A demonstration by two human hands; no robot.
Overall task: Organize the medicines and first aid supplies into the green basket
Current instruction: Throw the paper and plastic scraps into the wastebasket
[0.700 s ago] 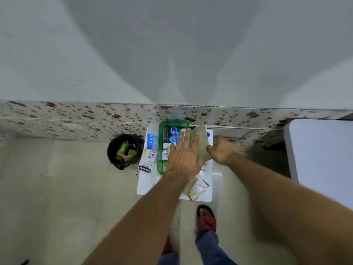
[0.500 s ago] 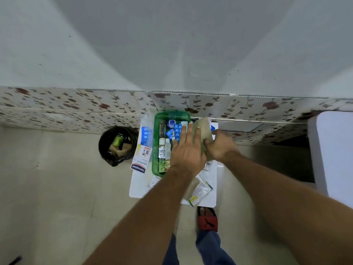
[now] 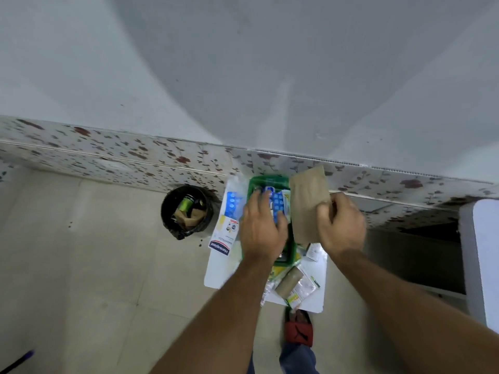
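Inspector A: Basket first. We find the green basket (image 3: pixel 270 180) on the small white table (image 3: pixel 317 298) against the patterned wall base, with blue blister strips (image 3: pixel 278 205) lying inside it.

Inspector B: We note the left hand (image 3: pixel 260 230) reaching into that basket, palm down, fingers loosely curled over the blister strips. We cannot tell whether it actually grips one.

Inspector A: Right hand (image 3: pixel 341 226)?

Inspector B: We record it closed on a flat brown paper packet (image 3: pixel 307 206), thumb and fingers pinching the packet's right edge. The packet is held upright and overlaps the basket's right rim.

Inspector A: Remaining supplies?

Inspector B: We see a white plaster box (image 3: pixel 225 236) with blue print lying on the table just left of the basket, a second blue blister strip (image 3: pixel 232 203) above it, a small white box (image 3: pixel 313 251) under the right wrist, and a brown roll (image 3: pixel 287 282) among loose sachets (image 3: pixel 301 290) at the near edge.

Inspector A: Surroundings?

Inspector B: We log a black bin (image 3: pixel 186 210) on the floor left of the table, holding a green container and brown scraps.
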